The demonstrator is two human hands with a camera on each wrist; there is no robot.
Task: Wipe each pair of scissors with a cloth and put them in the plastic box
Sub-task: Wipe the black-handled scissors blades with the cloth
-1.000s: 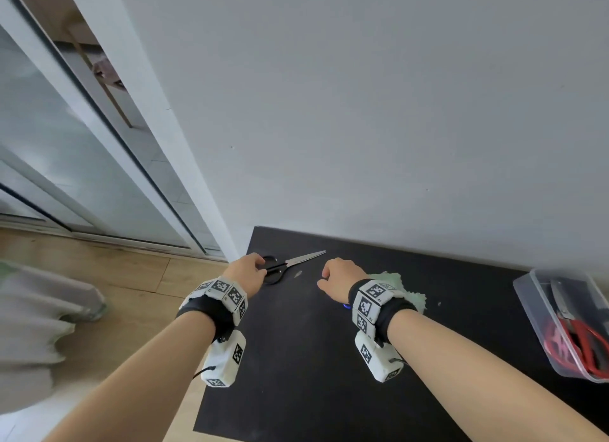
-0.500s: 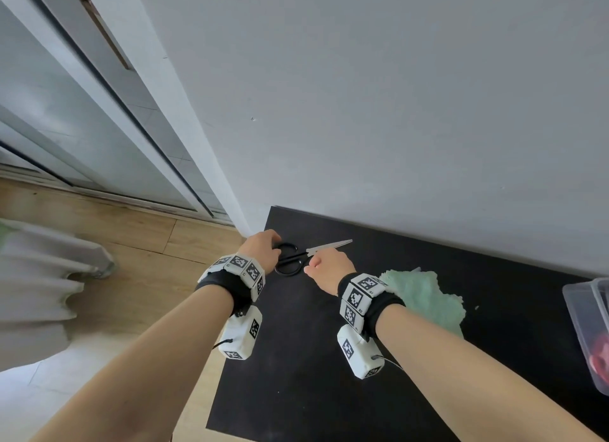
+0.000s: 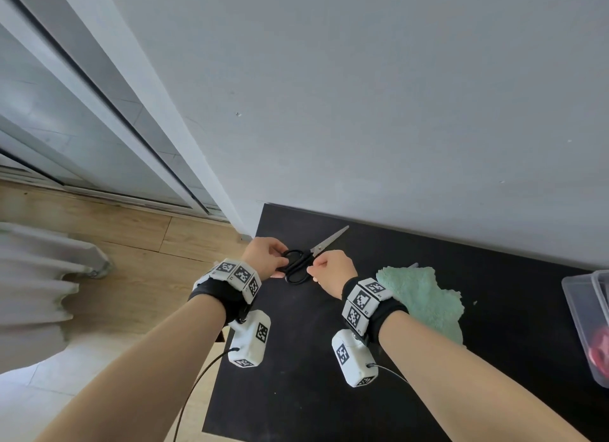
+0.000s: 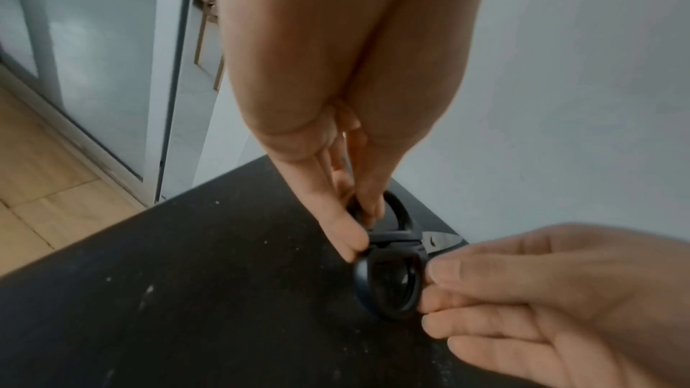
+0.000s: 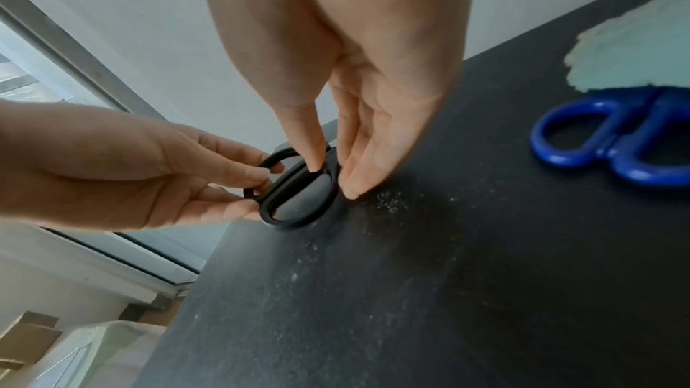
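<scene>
Black-handled scissors (image 3: 301, 263) lie at the table's (image 3: 296, 392) far-left corner, about 11 o'clock on the dark top, blades closed and pointing toward 1 o'clock at the wall (image 3: 395, 95). The left hand (image 3: 265, 257) pinches the far handle loop between thumb and curled fingers, as the right wrist view shows plainly. The right hand (image 3: 333, 268) has its thumb tip set inside the near loop and its fingers down along the loop's outer edge, so it grips that loop from both sides (whether the scissors are lifted clear of the top or resting on it I cannot tell).

Just right of the right wrist, at about 3 o'clock from the black pair, a green cloth (image 3: 425, 296) lies crumpled on the table, untouched. Blue scissors (image 5: 616, 140) lie beside it with their handles toward the hands; in the right wrist view the cloth covers their blades, and in the head view the right forearm hides the handles, leaving only a metal tip at the cloth's far edge. The box (image 3: 583, 316), clear plastic, sits well apart at the table's right edge, cut off by the frame, with something red inside.

Pale specks dust the table. Left of it are a wood floor (image 3: 131, 244), a sliding door frame (image 3: 115, 112) and a white radiator-like thing (image 3: 49, 277), blurred.
</scene>
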